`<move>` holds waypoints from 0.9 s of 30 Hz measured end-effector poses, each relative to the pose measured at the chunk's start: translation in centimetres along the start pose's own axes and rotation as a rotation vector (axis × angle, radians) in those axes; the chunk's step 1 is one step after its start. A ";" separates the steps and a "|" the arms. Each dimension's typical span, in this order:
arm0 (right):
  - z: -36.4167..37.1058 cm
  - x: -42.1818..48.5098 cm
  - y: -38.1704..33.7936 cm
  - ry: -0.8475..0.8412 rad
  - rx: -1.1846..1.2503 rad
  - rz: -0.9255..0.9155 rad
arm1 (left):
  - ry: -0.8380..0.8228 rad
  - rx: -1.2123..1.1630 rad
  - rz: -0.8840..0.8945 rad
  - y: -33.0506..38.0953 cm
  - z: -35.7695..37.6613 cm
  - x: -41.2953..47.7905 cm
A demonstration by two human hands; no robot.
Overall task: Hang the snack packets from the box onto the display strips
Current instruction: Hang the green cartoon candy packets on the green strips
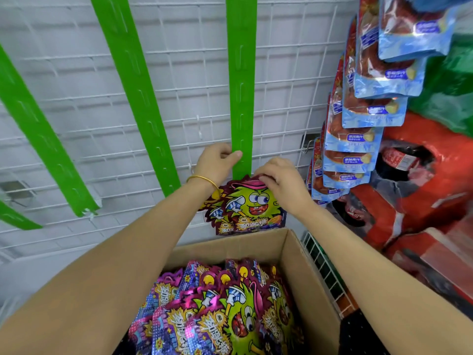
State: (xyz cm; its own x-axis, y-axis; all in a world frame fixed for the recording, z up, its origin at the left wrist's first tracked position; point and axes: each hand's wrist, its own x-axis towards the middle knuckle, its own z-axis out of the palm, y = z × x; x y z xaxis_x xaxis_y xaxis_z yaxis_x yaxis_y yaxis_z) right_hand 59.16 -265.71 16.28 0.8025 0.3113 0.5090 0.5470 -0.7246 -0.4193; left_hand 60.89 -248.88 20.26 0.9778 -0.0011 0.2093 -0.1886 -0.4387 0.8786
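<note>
green strip point(242, 98) pinched by left hand point(217, 163), packet point(252, 204) by right hand point(284, 183).

A white wire grid point(179, 73) carries green display strips point(242, 85); the strip at 12 o'clock holds snack packets point(252, 203) at its lower end. At 6 o'clock a cardboard box point(303, 278) holds more; blue packets point(353, 138) hang at 2 o'clock.
</note>
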 end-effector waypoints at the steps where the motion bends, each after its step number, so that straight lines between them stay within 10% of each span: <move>1: 0.1 0.3 -0.3 -0.008 0.020 -0.002 | -0.010 0.029 0.011 -0.2 0.1 0.0; 27: 1.8 3.0 -2.4 0.226 0.150 0.264 | -0.020 -0.059 -0.078 0.4 0.4 0.3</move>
State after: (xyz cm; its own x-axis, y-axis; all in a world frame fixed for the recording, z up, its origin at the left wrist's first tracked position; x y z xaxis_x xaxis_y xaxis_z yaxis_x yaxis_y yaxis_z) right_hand 60.66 -261.95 17.47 0.8569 -0.0302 0.5146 0.3703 -0.6584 -0.6553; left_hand 61.17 -249.44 20.48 0.9913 0.0128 0.1308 -0.1158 -0.3846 0.9158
